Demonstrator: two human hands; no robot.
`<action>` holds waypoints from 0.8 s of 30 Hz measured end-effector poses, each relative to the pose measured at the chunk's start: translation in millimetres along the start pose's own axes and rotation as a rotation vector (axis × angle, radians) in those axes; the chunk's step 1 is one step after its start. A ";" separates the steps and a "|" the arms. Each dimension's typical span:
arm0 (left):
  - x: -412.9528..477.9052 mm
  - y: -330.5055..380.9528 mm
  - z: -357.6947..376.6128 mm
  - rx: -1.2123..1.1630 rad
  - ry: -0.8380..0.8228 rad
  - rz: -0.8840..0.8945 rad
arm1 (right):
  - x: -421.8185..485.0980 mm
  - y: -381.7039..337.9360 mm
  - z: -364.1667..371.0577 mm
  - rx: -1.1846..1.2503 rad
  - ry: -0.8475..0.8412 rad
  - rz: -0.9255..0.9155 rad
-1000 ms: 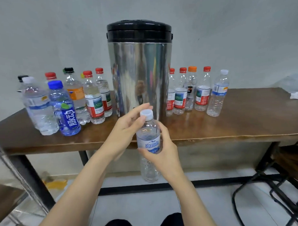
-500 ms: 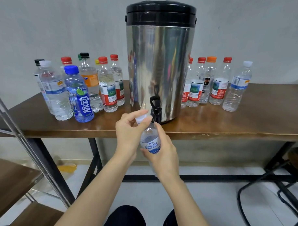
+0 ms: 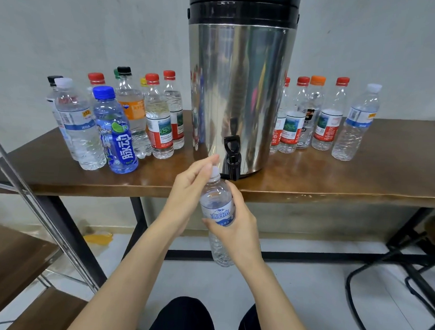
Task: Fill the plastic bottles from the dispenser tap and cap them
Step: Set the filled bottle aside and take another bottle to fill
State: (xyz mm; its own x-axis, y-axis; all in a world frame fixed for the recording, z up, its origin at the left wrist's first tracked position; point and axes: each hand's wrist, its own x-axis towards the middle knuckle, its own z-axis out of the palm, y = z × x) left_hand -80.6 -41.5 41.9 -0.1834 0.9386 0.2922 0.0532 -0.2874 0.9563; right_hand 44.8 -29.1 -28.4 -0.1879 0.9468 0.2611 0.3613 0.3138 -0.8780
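Clear plastic bottle with a blue-and-white label (image 3: 217,206): held in the air just in front of the brown wooden bench (image 3: 334,186), resting on nothing.

Grip. Right hand (image 3: 241,227) wraps the labelled middle, fingers curled round the front and thumb up the side. Left hand (image 3: 186,191) reaches over the top, and its fingers (image 3: 206,164) are pinched on the small white screw cap (image 3: 214,172), which sits on the neck.

Handling, my judgement. Looks empty or close to it, though I cannot make out a water level, so it should be light. Walls are thin and ribbed and will dent under a hard squeeze. The label band is the best place to hold, as it is smoother and likely stiffer than the ribs below. Hold firmly enough to resist the twist at the cap, and no harder. Once it is open and full it will be heavier, and squeezing would push water out of the neck. It may also be slick if wet.

Orientation. Long axis is near upright. The cap end is up, leaning slightly away from me, and the base hangs below my right fingers, pointing at the floor.

Surroundings. Black plastic tap (image 3: 232,158) sits just beyond and right of my left fingers, low on the tall stainless-steel dispenser with a black lid (image 3: 238,91). The open neck would go under that spout, held upright. A cluster of capped bottles (image 3: 129,122) stands well left of my left fingers, and another row of capped bottles (image 3: 329,119) stands well right of my right fingers.
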 end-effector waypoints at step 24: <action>80.3 -80.2 -20.7 0.881 0.273 -0.094 | 5.6 54.7 -10.7 -0.024 0.146 0.156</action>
State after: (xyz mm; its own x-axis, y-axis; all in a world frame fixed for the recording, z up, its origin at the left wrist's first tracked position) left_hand -119.9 52.9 -11.4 -0.4441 0.8409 0.3093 0.7326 0.1420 0.6657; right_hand 73.3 -5.8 -70.7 0.0056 0.9837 0.1800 0.3976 0.1630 -0.9030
